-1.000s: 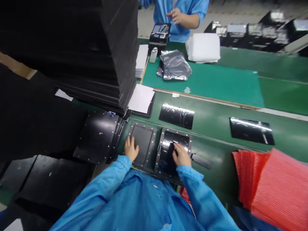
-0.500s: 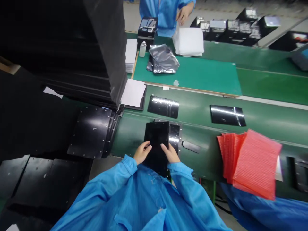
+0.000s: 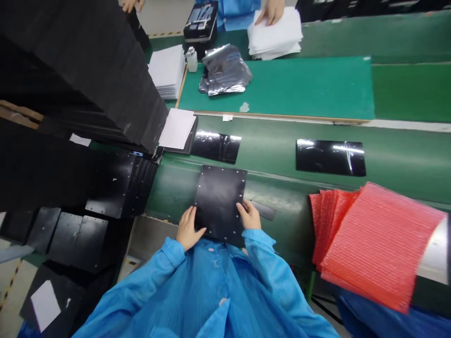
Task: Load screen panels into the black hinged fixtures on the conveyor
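Observation:
A flat, squarish black panel [image 3: 220, 202] with small light dots along its edges lies in front of me, over the bench's near edge. My left hand [image 3: 189, 229] grips its lower left side, thumb on the top face. At the right edge, my right hand [image 3: 249, 215] holds the panel between thumb and fingers. Just right of that hand, a small dark grey strip [image 3: 263, 210] rests on the green bench. Beyond the panel lie a glossy black sheet [image 3: 217, 145] and, farther right, another glossy black sheet [image 3: 331, 157].
Red bubble-wrap bags [image 3: 380, 244] are piled at the right. Dotted black panels [image 3: 109, 183] are stacked at the left, below a tall black stack [image 3: 88, 70]. Across the bench are silver bags [image 3: 227, 70], a small bottle [image 3: 191, 59] and a co-worker's hand [image 3: 273, 11] on white sheets [image 3: 275, 35].
The narrower plain black piece that was between my hands is no longer seen; both hands now hold the dotted panel. My view has shifted. The co-worker's hand has come down onto the white sheets.

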Available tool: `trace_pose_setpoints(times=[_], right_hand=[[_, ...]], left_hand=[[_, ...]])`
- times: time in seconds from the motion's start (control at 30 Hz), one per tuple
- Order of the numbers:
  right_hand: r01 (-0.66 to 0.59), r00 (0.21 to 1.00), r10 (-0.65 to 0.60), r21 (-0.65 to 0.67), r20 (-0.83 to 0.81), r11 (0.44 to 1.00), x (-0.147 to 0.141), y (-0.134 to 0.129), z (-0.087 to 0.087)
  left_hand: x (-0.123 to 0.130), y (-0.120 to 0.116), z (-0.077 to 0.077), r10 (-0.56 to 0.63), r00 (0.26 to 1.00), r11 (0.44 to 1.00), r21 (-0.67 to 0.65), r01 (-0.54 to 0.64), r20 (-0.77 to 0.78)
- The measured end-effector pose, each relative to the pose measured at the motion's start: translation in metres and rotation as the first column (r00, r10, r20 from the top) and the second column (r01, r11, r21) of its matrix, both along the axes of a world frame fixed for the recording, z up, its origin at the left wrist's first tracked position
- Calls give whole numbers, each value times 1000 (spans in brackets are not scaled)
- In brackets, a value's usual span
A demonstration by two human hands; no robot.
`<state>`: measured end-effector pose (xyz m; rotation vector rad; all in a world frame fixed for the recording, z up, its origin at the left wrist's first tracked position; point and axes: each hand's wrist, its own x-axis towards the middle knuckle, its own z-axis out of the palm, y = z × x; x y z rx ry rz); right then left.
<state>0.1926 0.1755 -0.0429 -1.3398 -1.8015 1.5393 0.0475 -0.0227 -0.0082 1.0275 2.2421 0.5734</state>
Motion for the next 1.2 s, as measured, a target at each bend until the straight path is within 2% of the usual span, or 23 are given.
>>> trace_pose_setpoints(times=[0.07,0.13,0.23,0.33,0.43,0.63,0.8,0.87,0.9,0.93,1.0,1.03,1.07,1.13,1.17,1.2], right_hand=[[-19,995,3,173,96,985,3,18,-5],[-62,987,18,279,157,958,-9,41,-8],[-152,966,79,291,247,945,-45,78,-10],[-248,895,129,235,427,940,-72,100,-8],[-269,848,104,255,519,929,-77,102,-9],[-226,828,9,317,561,921,-75,95,-16],[-203,825,-36,355,564,913,-79,103,-13],[-184,827,-69,385,557,904,-80,103,-8],[-169,843,-97,431,530,886,-81,100,-5],[-154,869,-121,495,480,855,-84,94,-2],[-137,933,-108,617,343,775,-98,70,4],[-148,956,-56,640,287,754,-109,51,6],[-184,966,23,625,257,759,-124,28,8],[-328,940,231,474,253,817,-163,-27,9],[-424,903,352,367,247,828,-185,-57,9],[-512,857,463,264,227,818,-208,-86,9]], left_hand=[[-1,-6,-8,49,998,990,-131,-43,40],[-2,-9,-16,76,992,969,-243,-50,99],[-4,-6,-23,82,991,958,-284,-48,107],[-4,-2,-27,49,996,961,-275,-28,71],[-5,-3,-28,22,999,952,-307,-8,41],[-9,-8,-29,-40,999,929,-369,36,-3],[-13,3,-22,-150,988,920,-368,133,-20],[-36,1,-10,-215,976,923,-331,197,-20],[-56,-4,0,-245,969,926,-303,227,-24],[-84,-12,11,-256,965,936,-260,235,-49],[-153,-38,34,-175,971,979,-132,155,-164],[-190,-54,43,-21,963,1000,-9,19,-269],[-225,-70,50,185,918,981,120,-152,-350],[-276,-100,55,523,752,853,253,-457,-402],[-289,-112,52,616,669,785,253,-565,-416],[-292,-122,48,660,616,739,223,-636,-429]])
